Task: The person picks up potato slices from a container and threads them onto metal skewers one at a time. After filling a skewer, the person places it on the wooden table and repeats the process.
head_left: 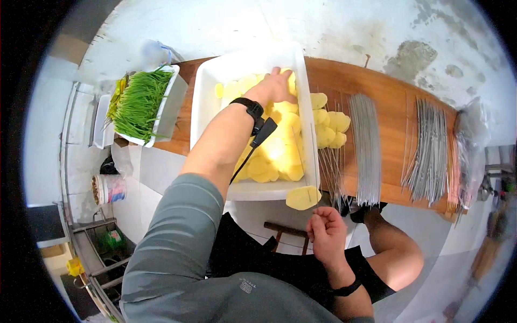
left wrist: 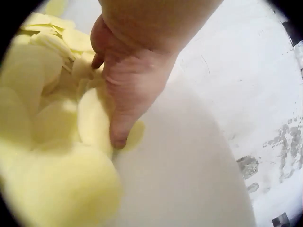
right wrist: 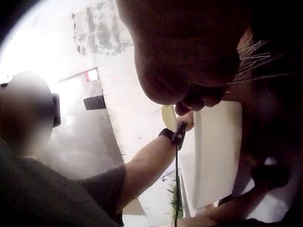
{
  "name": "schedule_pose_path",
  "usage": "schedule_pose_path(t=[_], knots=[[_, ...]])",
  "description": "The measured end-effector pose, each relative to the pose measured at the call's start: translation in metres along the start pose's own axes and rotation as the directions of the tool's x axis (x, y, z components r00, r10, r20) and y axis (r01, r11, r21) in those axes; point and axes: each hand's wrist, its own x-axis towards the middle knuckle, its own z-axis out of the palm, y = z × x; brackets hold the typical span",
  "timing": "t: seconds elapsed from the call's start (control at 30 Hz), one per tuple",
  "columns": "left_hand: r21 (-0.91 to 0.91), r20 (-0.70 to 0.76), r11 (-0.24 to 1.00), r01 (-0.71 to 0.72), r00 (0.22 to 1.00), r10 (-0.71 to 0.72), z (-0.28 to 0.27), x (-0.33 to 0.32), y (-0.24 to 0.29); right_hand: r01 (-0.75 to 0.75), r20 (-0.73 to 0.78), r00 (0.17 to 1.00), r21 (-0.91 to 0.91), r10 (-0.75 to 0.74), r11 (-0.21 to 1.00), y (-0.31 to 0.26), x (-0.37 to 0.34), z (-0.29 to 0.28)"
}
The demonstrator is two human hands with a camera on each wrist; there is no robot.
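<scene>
A white tub [head_left: 200, 116] holds a heap of thin yellow potato slices [head_left: 285, 153]. My left hand [head_left: 276, 88] reaches into its far right part, fingers spread over the slices. In the left wrist view the thumb of the left hand [left wrist: 137, 80] points down beside a slice [left wrist: 94, 118] near the tub wall; its other fingers are mostly hidden. My right hand [head_left: 327, 232], in front of the tub, pinches a thin metal skewer [head_left: 316, 205]. One potato slice [head_left: 301, 198] is threaded on that skewer, close to the tub's near right corner.
Skewered potato slices [head_left: 326, 128] lie right of the tub on the wooden table [head_left: 396, 102]. Bundles of metal skewers [head_left: 366, 151] and a clear plastic bag [head_left: 474, 145] lie farther right. A container of green stalks [head_left: 142, 102] stands left; a bucket [head_left: 110, 189] sits below it.
</scene>
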Motion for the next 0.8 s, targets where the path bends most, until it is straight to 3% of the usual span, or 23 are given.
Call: schedule_pose_path(t=[0.07,0.2,0.23,0.27,0.3,0.33,0.37,0.4,0.47,0.8], knots=[[0.009,-0.022,1.000,0.013,1.000,-0.012,-0.003,0.002,-0.001,-0.028,-0.010,1.000,0.044,0.029,0.999,-0.003,-0.003,0.002],[-0.096,-0.211,0.980,-0.174,0.966,0.151,0.015,0.015,-0.046,-0.024,0.018,1.000,0.042,0.023,0.999,-0.003,-0.004,0.000],[-0.207,-0.209,0.976,-0.066,0.978,0.021,0.002,0.005,-0.042,0.004,0.031,1.000,0.053,-0.006,0.999,-0.002,-0.006,0.000],[-0.207,-0.204,0.976,-0.069,0.979,0.026,-0.003,-0.001,-0.047,0.033,0.044,0.998,0.065,-0.036,0.997,-0.002,-0.007,0.000],[-0.564,-0.067,0.825,0.032,0.994,-0.084,-0.010,-0.007,-0.056,0.034,0.041,0.998,0.069,-0.037,0.997,-0.003,-0.008,0.000],[-0.821,0.102,0.548,0.162,0.985,-0.139,-0.020,-0.014,-0.056,0.040,0.043,0.998,0.053,-0.043,0.998,-0.003,-0.008,0.000],[-0.903,0.103,0.407,0.140,0.988,-0.112,-0.025,-0.026,-0.055,0.047,0.047,0.998,0.036,-0.048,0.998,-0.003,-0.008,0.000],[-0.900,0.102,0.413,0.140,0.988,-0.114,-0.028,-0.033,-0.055,0.048,0.051,0.997,0.042,-0.050,0.998,-0.003,-0.008,0.000],[-0.974,0.144,0.156,0.166,0.979,-0.142,-0.031,-0.047,-0.062,0.062,0.064,0.996,0.020,-0.063,0.998,-0.003,-0.010,0.000],[-0.976,0.181,0.107,0.189,0.980,-0.076,-0.031,-0.093,-0.065,0.050,0.071,0.996,-0.007,-0.049,0.999,0.000,-0.010,0.003]])
